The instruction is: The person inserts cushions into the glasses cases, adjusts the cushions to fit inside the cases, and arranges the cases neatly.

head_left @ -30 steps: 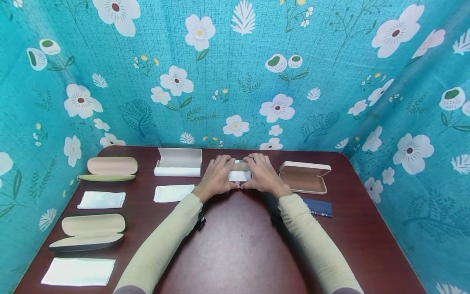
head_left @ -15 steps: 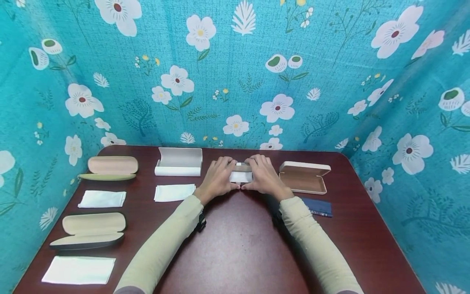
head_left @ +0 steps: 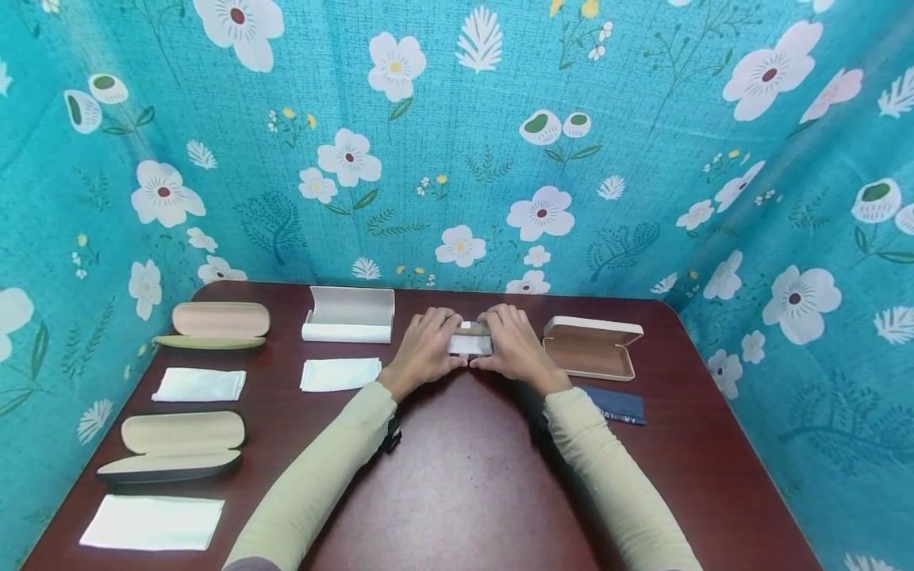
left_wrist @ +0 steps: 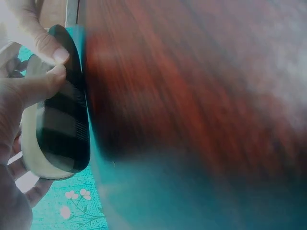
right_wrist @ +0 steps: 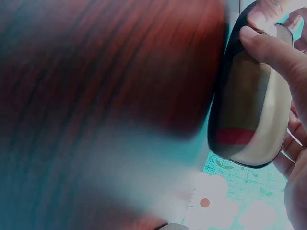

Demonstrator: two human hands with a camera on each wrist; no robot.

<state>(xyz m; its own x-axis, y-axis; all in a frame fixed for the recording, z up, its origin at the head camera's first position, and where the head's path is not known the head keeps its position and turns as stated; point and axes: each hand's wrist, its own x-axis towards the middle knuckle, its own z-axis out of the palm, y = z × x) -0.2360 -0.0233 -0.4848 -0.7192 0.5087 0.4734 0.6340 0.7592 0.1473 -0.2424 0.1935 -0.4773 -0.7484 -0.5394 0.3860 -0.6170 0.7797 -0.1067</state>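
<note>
At the middle of the table's far side, both hands hold one eyeglass case [head_left: 470, 346] by its two ends. The left hand [head_left: 426, 349] grips the left end, the right hand [head_left: 520, 350] the right end. Their thumbs lie on the near face, almost tip to tip, and the other fingers reach over the far side. In the left wrist view the case [left_wrist: 62, 124] has a dark, banded outer face and a cream edge. Seen from the right wrist, the case [right_wrist: 240, 105] also carries a red stripe. The hands cover its ends.
Open eyeglass cases stand around: green [head_left: 214, 344] and black [head_left: 171, 474] at left, white [head_left: 350, 333] left of the hands, tan-lined [head_left: 589, 357] at right. White cloths [head_left: 199, 385] lie before the left ones, a navy cloth [head_left: 617, 404] before the right one. A floral curtain [head_left: 457, 159] hangs behind.
Both hands keep their grip in about the same place. Between them, the case's far part shows slightly closer to its near part. The head view has shifted a little.
</note>
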